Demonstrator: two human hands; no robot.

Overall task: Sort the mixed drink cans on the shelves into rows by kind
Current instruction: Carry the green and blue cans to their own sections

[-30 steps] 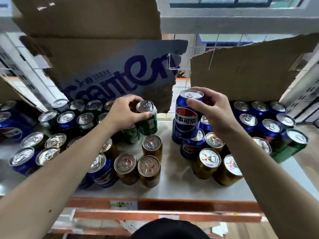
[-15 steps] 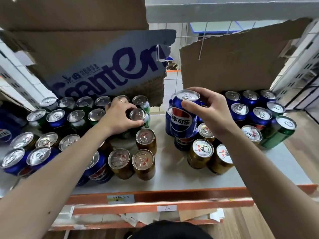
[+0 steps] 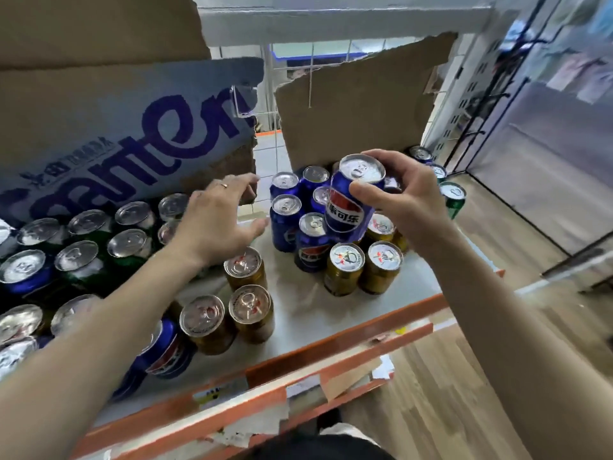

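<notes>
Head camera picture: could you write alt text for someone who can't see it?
A person's right hand holds a blue cola can above a shelf crowded with blue, green and gold cans. The left hand hovers open over the left group.

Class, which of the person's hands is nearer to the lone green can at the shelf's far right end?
Right. The right hand, holding a blue can, is just left of the green can; the left hand hovers open far across the shelf.
</notes>
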